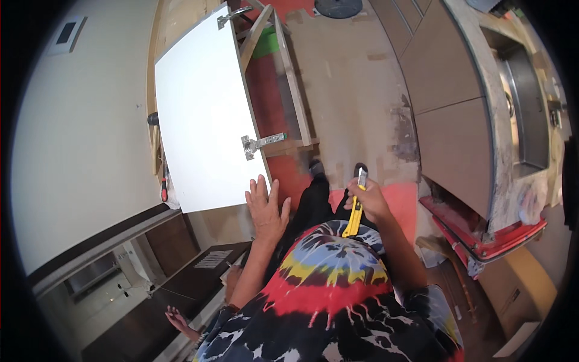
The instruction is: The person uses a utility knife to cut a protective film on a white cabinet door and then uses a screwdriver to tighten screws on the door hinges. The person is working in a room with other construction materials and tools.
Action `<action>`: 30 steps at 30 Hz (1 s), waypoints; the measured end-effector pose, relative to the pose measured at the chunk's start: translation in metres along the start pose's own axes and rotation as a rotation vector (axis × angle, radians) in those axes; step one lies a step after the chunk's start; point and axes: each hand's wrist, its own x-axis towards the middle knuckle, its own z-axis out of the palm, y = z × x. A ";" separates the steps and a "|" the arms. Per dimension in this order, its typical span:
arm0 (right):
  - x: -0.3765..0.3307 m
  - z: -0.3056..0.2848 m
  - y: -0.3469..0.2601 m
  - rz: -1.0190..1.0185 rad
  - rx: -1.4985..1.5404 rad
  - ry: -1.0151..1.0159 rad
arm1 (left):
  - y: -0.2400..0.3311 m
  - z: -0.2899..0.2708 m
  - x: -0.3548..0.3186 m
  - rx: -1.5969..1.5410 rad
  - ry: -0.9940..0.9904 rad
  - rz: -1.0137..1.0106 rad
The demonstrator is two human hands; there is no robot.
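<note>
Right hand [373, 202]: clamping fingers and thumb around a yellow-bodied, silver-tipped utility knife [355, 214].
Knife: lying within the right grip, pointing its silvery end away from the multicoloured tie-dye shirt [338, 259].
Left hand [268, 212]: spreading fingers apart at the near corner of a flat, white rectangular panel [205, 114]; not showing clearly whether touching.
Panel: stretching left of and beyond the right grip, carrying two silvery metal hinges [248, 147] along the edge facing the grip.
Pale wooden frame [291, 75]: standing beyond the grip, to its left, beside the panel.
Rectangular stainless-steel sink [531, 120]: sitting beyond and right of the grip.
</note>
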 end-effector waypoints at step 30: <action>0.049 0.303 -0.046 -1.012 -1.424 -0.164 | -0.348 -0.071 0.013 -0.052 0.673 -0.594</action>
